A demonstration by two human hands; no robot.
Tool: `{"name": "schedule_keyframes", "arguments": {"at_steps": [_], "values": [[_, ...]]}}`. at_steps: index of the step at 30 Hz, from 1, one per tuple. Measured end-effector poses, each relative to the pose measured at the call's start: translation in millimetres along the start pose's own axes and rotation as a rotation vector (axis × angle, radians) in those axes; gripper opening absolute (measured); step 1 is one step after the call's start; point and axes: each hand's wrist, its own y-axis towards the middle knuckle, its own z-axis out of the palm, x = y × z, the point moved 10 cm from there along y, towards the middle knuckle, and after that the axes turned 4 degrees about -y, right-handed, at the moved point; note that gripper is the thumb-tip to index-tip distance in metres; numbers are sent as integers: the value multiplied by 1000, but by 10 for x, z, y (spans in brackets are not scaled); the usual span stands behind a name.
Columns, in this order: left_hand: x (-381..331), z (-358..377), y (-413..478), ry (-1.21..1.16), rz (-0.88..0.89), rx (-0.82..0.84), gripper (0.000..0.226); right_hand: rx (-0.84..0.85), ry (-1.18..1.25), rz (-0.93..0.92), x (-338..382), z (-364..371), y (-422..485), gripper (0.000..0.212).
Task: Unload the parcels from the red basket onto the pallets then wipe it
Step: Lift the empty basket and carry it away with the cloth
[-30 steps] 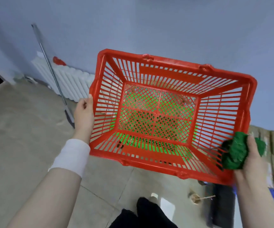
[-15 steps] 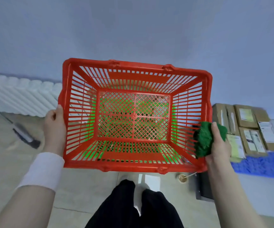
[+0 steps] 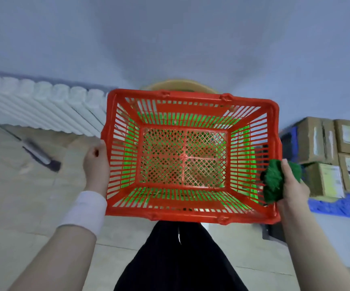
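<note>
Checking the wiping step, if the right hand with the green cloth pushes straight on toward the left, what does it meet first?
Most likely the red basket, at its right slatted wall: the right hand already presses the green cloth against that side. Beyond the wall the inside looks empty, though depth is uncertain.

The red slatted plastic basket [image 3: 190,106] looks smooth with a slight sheen. The crumpled green cloth [image 3: 273,181] is fuzzy and matt. The brown cardboard parcels [image 3: 316,139] carry paper labels, resting on a moulded blue plastic pallet [image 3: 337,206].
</note>
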Motion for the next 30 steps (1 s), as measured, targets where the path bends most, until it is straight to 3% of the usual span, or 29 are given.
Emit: {"name": "schedule_keyframes", "arguments": {"at_steps": [11,15,19,26,30], "values": [[361,433,318,184,-93,78,48,-47,-331,78,-336,196,360,41],[335,528,325,220,-50,103,40,-22,-479,23,-391,246,421,38],[398,606,292,221,-97,183,47,-67,-563,-20,-387,190,434,46],[265,661,206,303,13,256,46,103,-746,-275,-123,364,202,59],[33,709,55,431,160,353,39,244,-919,-471,77,598,-114,54]]}}
